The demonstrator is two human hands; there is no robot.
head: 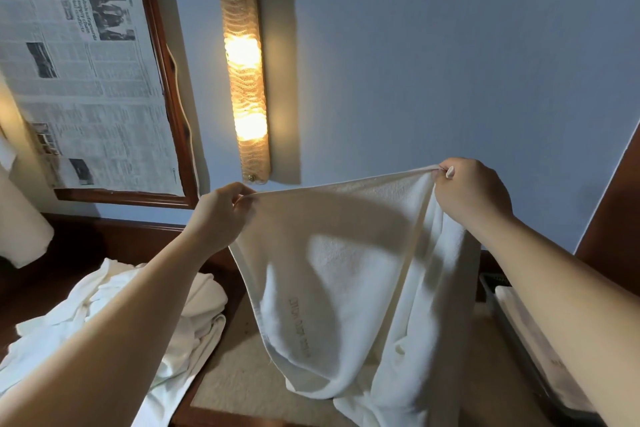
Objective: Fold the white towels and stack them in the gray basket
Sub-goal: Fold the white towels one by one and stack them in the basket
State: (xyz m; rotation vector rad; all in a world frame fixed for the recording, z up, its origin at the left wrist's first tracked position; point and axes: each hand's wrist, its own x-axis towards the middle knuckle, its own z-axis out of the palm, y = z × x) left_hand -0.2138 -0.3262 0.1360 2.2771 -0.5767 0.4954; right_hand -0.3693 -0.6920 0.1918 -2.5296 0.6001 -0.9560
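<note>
A white towel [349, 288] hangs in the air in front of the blue wall [415, 62], above a beige tabletop [239, 388]. Its top edge is pulled tight between two hands. The left hand [221, 215] pinches the left top corner with curled fingers. The right hand [467, 191] pinches the right top corner between thumb and fingers. The bottom of the towel sags down and touches the tabletop near its front edge. A pile of loose white towels [145, 315] lies at the left edge of the tabletop, under the left arm. At the right edge sits the gray basket [502, 305] with a folded towel [533, 333] inside. A lit wall lamp [246, 83] glows above, beside a wood frame [166, 55] covered with newspaper [83, 80].
</note>
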